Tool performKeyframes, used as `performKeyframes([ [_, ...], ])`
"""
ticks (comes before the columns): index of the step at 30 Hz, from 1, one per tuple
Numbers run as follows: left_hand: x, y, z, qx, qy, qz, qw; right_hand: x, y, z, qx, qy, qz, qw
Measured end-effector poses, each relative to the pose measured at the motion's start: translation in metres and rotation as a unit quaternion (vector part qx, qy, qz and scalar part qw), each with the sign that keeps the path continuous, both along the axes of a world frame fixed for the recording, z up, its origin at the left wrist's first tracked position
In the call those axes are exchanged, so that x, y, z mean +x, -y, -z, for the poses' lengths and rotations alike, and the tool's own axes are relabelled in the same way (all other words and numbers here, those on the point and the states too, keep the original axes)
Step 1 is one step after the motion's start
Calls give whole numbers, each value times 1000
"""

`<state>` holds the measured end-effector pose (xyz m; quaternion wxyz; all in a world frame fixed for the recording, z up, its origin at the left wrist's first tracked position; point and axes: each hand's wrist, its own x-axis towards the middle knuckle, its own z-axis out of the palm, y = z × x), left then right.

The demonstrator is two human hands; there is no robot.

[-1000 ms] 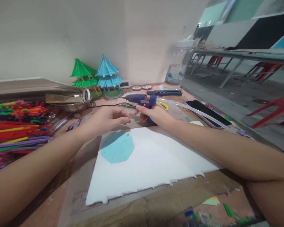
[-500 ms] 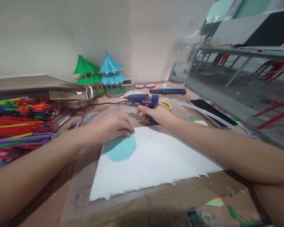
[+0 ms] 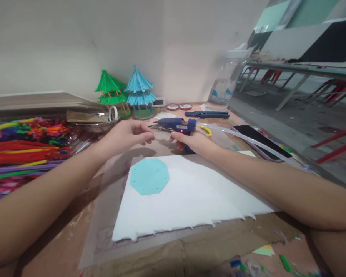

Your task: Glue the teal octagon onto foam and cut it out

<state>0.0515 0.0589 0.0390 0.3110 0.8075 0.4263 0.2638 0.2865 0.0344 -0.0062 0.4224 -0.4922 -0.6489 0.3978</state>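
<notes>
My right hand (image 3: 192, 141) grips a blue hot glue gun (image 3: 177, 124) with a small red light on, its nozzle pointing left just above the table. My left hand (image 3: 127, 133) hovers right at the nozzle tip with fingers pinched together; I can make out nothing between them. Below both hands a teal octagon (image 3: 149, 176) with small dots lies flat on a white foam sheet (image 3: 190, 200). A clear glue stick (image 3: 242, 137) sticks out behind the gun to the right.
Piles of coloured pipe cleaners (image 3: 23, 144) fill the left side. Green (image 3: 109, 89) and blue (image 3: 140, 90) paper pagodas stand at the back by the wall. A phone (image 3: 261, 140), a blue tool (image 3: 207, 114), a metal bowl (image 3: 89, 122) and a jar (image 3: 222, 88) lie around.
My left hand pressed down on the teal octagon, then lifted back up to the glue gun's nozzle. The right hand kept hold of the gun.
</notes>
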Motion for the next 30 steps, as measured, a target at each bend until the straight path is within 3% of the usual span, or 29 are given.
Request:
performKeyframes([
  [6, 1, 17, -26, -75, 108, -8, 991, -1, -1, 0, -9, 15, 12, 1000],
  [14, -4, 45, -54, 13, 155, 9, 988, -5, -2, 2, -7, 7, 11, 1000],
  [20, -4, 53, -64, -2, 243, 42, 969, -6, 0, 0, -13, 17, 15, 1000],
  [24, 3, 71, -66, -5, 227, 65, 972, -6, 1, -2, -11, 19, 16, 1000],
  [27, 11, 102, -64, 17, 196, 111, 974, -6, 1, -1, -8, 18, 16, 1000],
  [29, 18, 127, -62, 70, 84, 210, 971, -7, 0, -1, -10, 17, 15, 1000],
  [30, 22, 137, -61, 88, -13, 289, 953, -7, 0, 0, -11, 16, 15, 1000],
])
